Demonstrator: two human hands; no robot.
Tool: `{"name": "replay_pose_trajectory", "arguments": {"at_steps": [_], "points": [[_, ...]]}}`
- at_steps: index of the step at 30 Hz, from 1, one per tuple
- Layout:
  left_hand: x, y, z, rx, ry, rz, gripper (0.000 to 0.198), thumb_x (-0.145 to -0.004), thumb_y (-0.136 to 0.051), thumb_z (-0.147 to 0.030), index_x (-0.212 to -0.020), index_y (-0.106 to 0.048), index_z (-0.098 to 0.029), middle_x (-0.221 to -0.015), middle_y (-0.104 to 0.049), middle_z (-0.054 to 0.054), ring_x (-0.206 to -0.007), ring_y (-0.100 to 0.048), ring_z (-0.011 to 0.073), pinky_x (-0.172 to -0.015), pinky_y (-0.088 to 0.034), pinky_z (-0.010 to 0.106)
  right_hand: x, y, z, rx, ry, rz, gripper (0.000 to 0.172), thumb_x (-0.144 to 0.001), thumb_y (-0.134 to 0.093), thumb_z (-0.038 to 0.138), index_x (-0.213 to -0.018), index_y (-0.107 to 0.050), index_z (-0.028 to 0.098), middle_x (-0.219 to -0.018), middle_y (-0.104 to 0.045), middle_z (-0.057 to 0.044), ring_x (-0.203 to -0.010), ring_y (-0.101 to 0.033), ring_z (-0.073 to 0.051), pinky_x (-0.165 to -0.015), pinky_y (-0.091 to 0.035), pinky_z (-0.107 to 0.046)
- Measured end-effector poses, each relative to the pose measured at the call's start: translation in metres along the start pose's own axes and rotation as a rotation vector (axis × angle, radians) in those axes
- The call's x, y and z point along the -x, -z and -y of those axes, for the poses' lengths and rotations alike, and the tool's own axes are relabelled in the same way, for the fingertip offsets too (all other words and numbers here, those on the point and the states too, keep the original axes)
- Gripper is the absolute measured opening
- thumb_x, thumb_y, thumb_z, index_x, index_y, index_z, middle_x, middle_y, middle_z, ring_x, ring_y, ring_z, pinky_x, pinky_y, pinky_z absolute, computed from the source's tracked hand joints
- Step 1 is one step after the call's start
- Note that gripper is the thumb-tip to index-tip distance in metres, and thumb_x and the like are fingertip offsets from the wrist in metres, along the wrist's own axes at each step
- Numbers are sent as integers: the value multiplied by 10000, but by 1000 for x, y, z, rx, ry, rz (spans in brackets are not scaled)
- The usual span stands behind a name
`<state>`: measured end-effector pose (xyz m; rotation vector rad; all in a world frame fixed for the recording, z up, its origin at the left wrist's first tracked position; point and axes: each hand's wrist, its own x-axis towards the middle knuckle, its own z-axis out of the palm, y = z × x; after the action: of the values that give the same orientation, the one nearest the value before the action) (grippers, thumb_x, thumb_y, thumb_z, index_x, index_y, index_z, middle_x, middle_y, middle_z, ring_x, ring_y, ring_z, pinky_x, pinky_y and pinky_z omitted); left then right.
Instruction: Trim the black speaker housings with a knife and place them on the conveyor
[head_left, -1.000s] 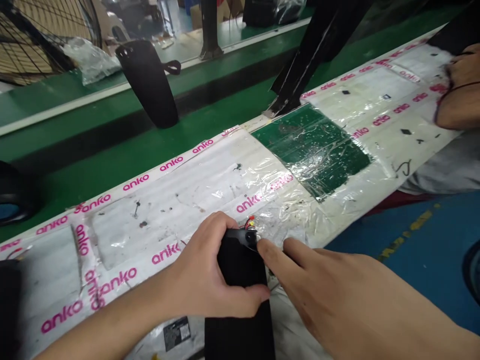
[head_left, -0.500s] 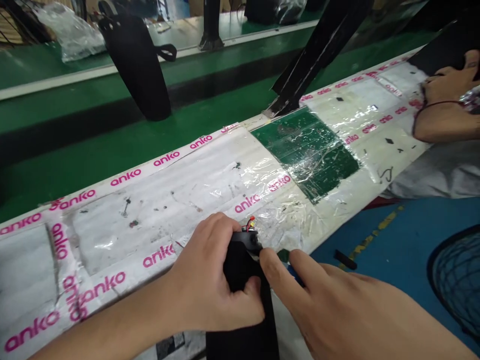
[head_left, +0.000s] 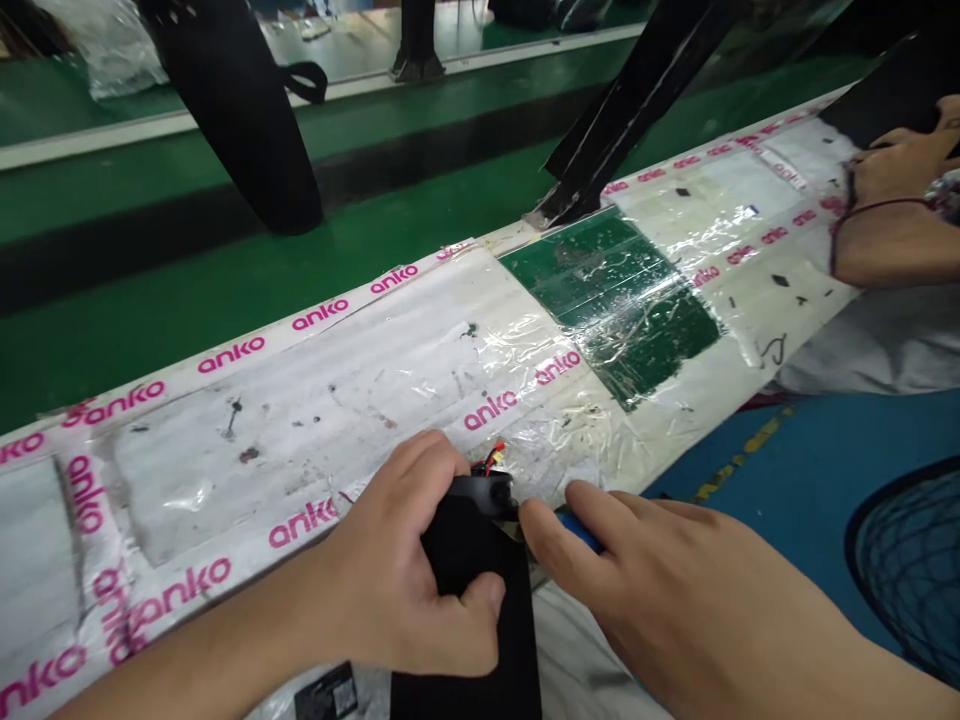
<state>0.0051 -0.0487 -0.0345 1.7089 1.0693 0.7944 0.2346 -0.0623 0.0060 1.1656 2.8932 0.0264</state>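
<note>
My left hand (head_left: pixel 409 570) is wrapped round a long black panel-like piece (head_left: pixel 487 640), gripping it near its far end. A dark grey plastic end part (head_left: pixel 480 492) sits at that end. Thin red and black wires (head_left: pixel 495 457) with a small yellow connector stick up from it. My right hand (head_left: pixel 667 580) is closed around a tool with a blue handle (head_left: pixel 581 530). Its fingertips meet the right side of the end part, and the tool's working tip is hidden, so its kind does not show.
Beneath lies a bench (head_left: pixel 337 400) covered in white sheet and "anko" tape, with a green patch (head_left: pixel 615 300). A black tapered piece (head_left: pixel 232 120) stands on the green conveyor (head_left: pixel 405 210). A co-worker's hand (head_left: pixel 900 170) is at far right, above a netted basket (head_left: pixel 907 570).
The black piece and my left hand have shifted slightly left. My right hand has tilted a little, staying against the end part. A dark object on the floor is now covered by it.
</note>
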Motion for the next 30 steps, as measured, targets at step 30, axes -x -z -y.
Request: {"name": "replay_pose_trajectory", "arguments": {"at_steps": [30], "points": [[-2,5,6,33,-62,35,300,-772,-698,-324,-877,-432,-232,-826,-426,-35,-741,-424,163,-657,-348,317,-2,1,-2,-178,-16,-40,650,-598,-559,96,-1226,-504,251,-779,-565,33,-512,-515,-184,-487,-202,-341]]}}
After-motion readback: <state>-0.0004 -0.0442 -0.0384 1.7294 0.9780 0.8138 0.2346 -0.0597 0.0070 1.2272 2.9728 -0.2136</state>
